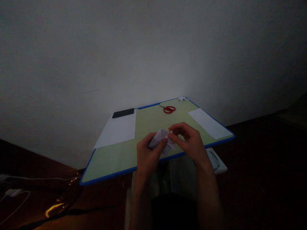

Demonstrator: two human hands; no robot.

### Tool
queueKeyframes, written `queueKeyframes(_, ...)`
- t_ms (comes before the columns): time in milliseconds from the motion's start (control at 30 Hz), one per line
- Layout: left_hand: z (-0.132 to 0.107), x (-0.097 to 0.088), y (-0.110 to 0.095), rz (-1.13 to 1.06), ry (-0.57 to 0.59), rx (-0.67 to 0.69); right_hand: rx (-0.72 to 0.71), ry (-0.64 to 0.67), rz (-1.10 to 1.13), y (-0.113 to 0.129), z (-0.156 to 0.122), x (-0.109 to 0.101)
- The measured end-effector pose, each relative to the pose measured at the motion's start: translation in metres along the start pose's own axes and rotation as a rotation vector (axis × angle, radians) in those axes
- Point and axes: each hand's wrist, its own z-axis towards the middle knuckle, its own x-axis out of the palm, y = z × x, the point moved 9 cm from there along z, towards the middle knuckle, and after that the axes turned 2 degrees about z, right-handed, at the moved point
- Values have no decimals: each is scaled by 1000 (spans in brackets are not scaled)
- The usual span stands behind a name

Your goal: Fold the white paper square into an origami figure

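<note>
Workpiece: a small, folded white paper piece [158, 136] with several points, held between my two hands over the near edge of the pale green, blue-rimmed bench [115, 163].

Fingers: my left hand [148, 154] grips the piece from its left side, thumb across the front. On my right hand [190, 140], thumb and index finger are drawn narrow, pinching at the upper right part. The exact contact is too dim to resolve.

Done: the paper carries multiple creases and overlapping layers, so I judge the folding well under way. A small, spiky white paper form [182, 99] sits at the far right corner of the bench, well apart from my hands; it looks like a finished shape, though its detail is too small to confirm.

Left: flaps on the held piece stand out at angles rather than lying flat, so I judge it unfinished. How many folds remain, I cannot tell.

Stock: a large, flat white paper sheet [122, 131] lies on the left, a dark rectangular slab [123, 113] resting on its far end. A narrower white paper strip [211, 124] lies along the right edge. Both look unfolded. The red-handled metal scissors [169, 110] lie near the far edge, untouched.
</note>
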Motion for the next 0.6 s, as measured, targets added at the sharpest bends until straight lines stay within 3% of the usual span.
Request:
queueKeyframes(267, 2, -2, 3, -8, 14, 11, 60, -24, 26, -7, 1, -4)
queueKeyframes(600, 2, 2, -7, 40, -13, 41, 12, -49, 38, -2, 2, -3)
